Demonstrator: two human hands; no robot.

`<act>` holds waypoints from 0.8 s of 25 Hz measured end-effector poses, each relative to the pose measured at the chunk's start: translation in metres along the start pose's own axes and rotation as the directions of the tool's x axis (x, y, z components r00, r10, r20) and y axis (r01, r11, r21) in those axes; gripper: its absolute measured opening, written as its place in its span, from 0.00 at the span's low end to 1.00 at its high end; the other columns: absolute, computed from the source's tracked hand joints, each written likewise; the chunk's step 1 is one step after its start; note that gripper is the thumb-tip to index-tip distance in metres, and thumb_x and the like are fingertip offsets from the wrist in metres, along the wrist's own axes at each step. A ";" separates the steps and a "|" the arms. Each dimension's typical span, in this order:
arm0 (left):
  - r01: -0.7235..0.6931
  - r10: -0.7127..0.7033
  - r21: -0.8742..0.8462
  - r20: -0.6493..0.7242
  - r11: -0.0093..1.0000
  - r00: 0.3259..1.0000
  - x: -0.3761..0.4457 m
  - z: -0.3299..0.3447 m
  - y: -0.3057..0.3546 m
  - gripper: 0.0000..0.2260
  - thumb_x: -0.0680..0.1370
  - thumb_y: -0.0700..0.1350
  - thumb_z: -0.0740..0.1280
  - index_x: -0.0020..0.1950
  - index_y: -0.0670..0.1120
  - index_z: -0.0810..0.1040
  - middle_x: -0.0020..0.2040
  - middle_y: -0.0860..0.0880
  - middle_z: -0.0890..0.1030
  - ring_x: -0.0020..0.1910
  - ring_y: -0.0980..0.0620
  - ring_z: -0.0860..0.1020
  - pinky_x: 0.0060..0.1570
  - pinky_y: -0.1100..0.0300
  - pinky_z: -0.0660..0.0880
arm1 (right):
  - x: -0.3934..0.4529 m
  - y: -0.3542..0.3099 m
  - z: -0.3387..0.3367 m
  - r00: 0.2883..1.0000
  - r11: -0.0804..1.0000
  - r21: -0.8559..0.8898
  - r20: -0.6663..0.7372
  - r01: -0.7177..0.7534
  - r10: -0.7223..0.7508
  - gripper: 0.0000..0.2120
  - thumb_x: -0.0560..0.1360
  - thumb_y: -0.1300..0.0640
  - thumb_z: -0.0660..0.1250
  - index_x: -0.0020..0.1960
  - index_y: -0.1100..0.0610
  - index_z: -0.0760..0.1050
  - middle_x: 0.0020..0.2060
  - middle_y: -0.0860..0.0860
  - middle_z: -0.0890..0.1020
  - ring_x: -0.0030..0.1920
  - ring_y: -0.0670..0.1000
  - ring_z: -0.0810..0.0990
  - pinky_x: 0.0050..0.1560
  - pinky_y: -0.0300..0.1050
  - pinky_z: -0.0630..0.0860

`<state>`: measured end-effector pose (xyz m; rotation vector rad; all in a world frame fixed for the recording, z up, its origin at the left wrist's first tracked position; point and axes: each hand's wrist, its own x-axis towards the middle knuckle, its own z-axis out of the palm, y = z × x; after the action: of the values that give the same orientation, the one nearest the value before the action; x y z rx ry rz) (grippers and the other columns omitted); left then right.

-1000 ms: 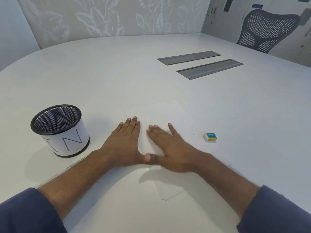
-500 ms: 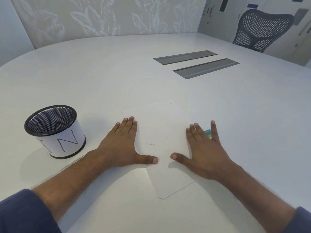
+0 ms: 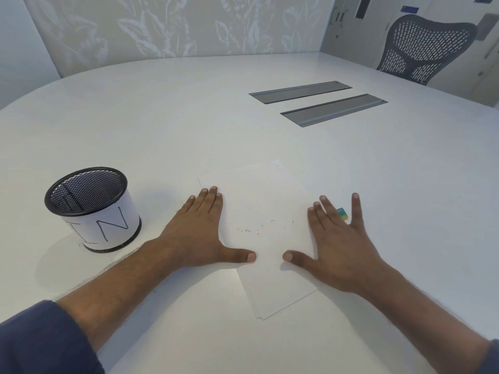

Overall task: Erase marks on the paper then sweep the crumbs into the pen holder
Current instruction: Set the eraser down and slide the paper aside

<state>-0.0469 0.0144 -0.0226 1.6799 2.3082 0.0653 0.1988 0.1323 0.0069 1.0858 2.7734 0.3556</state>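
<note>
A white sheet of paper lies on the white table in front of me. Small dark eraser crumbs are scattered across its middle. My left hand rests flat on the paper's left edge, fingers together, thumb out. On the paper's right edge my right hand lies flat with fingers spread. A small eraser with a blue and yellow sleeve shows between the right hand's fingers, partly hidden. The black mesh pen holder, wrapped in white paper with drawn letters, stands to the left.
Two grey cable hatches are set into the table further back on the right. A dark mesh office chair stands behind the table at the far right, in front of a patterned wall.
My right hand slid from the middle of the paper to its right edge, uncovering the crumbs and partly covering the eraser. The left hand stayed in place.
</note>
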 end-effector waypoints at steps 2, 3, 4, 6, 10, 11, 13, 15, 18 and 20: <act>-0.002 0.002 -0.007 0.001 1.000 1.000 0.000 0.000 0.000 0.71 0.54 0.88 0.48 0.82 0.44 0.34 0.83 0.49 0.33 0.81 0.53 0.33 0.79 0.53 0.37 | -0.006 -0.014 0.001 0.994 0.988 0.106 -0.003 0.109 -0.109 0.58 0.62 0.20 0.28 0.78 0.60 0.45 0.79 0.53 0.50 0.78 0.48 0.38 0.70 0.66 0.28; -0.003 0.003 -0.009 0.002 1.000 1.000 0.000 0.000 0.000 0.71 0.53 0.89 0.47 0.82 0.44 0.34 0.83 0.49 0.33 0.81 0.53 0.33 0.79 0.53 0.37 | -0.008 -0.024 0.000 0.985 0.968 0.182 -0.005 0.171 -0.173 0.57 0.64 0.20 0.29 0.78 0.59 0.44 0.79 0.52 0.48 0.77 0.46 0.37 0.70 0.65 0.27; -0.004 0.004 -0.008 0.003 1.000 1.000 -0.001 0.000 0.000 0.71 0.52 0.89 0.46 0.82 0.44 0.34 0.83 0.49 0.33 0.81 0.53 0.33 0.79 0.53 0.37 | -0.010 -0.033 -0.001 0.972 0.939 0.258 -0.009 0.228 -0.234 0.55 0.65 0.20 0.31 0.78 0.57 0.43 0.79 0.51 0.47 0.77 0.44 0.36 0.70 0.63 0.26; -0.005 0.005 -0.001 0.005 1.000 1.000 -0.001 -0.001 0.000 0.72 0.52 0.89 0.45 0.82 0.44 0.34 0.83 0.49 0.33 0.81 0.53 0.33 0.80 0.52 0.38 | -0.011 -0.040 -0.003 0.956 0.894 0.348 -0.022 0.281 -0.292 0.52 0.67 0.21 0.33 0.78 0.55 0.42 0.79 0.49 0.46 0.76 0.41 0.35 0.70 0.61 0.25; 0.003 -0.003 -0.011 0.001 1.000 1.000 -0.002 -0.001 0.001 0.71 0.53 0.88 0.48 0.82 0.44 0.34 0.83 0.49 0.33 0.81 0.53 0.33 0.80 0.52 0.37 | 0.002 -0.017 -0.003 0.999 0.979 0.199 -0.025 0.040 -0.036 0.55 0.64 0.22 0.27 0.78 0.58 0.43 0.79 0.51 0.47 0.77 0.46 0.37 0.69 0.64 0.25; 0.002 -0.002 -0.012 0.003 1.000 1.000 -0.002 -0.001 0.001 0.71 0.54 0.88 0.49 0.82 0.44 0.34 0.83 0.49 0.34 0.81 0.53 0.34 0.80 0.53 0.37 | 0.004 -0.012 -0.003 1.000 0.989 0.149 0.006 -0.027 0.027 0.56 0.63 0.22 0.27 0.78 0.59 0.44 0.79 0.53 0.48 0.78 0.47 0.38 0.69 0.65 0.26; 0.001 -0.001 -0.007 0.002 1.000 1.000 -0.001 -0.001 0.002 0.70 0.55 0.88 0.49 0.82 0.43 0.35 0.83 0.48 0.34 0.81 0.52 0.34 0.80 0.52 0.37 | 0.005 -0.016 -0.002 0.999 0.990 0.138 0.031 -0.041 0.037 0.57 0.63 0.22 0.27 0.78 0.61 0.45 0.79 0.55 0.49 0.78 0.48 0.39 0.69 0.67 0.27; 0.001 -0.001 0.003 0.002 1.000 1.000 -0.001 -0.002 0.002 0.70 0.55 0.88 0.49 0.82 0.43 0.35 0.83 0.48 0.34 0.81 0.52 0.34 0.80 0.52 0.37 | 0.003 -0.036 -0.002 0.997 0.974 0.213 -0.001 0.075 -0.077 0.57 0.63 0.21 0.28 0.78 0.60 0.44 0.79 0.54 0.48 0.78 0.47 0.38 0.69 0.66 0.27; -0.008 0.008 0.016 0.006 1.000 1.000 -0.001 -0.003 0.002 0.71 0.53 0.88 0.45 0.82 0.43 0.35 0.83 0.47 0.34 0.81 0.51 0.34 0.80 0.51 0.38 | -0.003 -0.072 -0.006 0.963 0.891 0.371 -0.040 0.262 -0.267 0.55 0.65 0.20 0.31 0.78 0.58 0.44 0.79 0.52 0.47 0.77 0.44 0.37 0.70 0.64 0.27; -0.013 0.013 0.011 0.005 1.000 1.000 -0.003 -0.004 0.003 0.73 0.50 0.89 0.42 0.83 0.42 0.36 0.83 0.47 0.34 0.81 0.51 0.34 0.80 0.51 0.39 | -0.002 -0.076 -0.009 0.945 0.840 0.445 -0.047 0.311 -0.325 0.52 0.67 0.22 0.33 0.78 0.57 0.44 0.79 0.50 0.46 0.76 0.42 0.36 0.71 0.62 0.28</act>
<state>-0.0442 0.0136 -0.0176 1.6983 2.2986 0.0505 0.1491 0.0755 -0.0052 0.6565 3.0125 -0.3587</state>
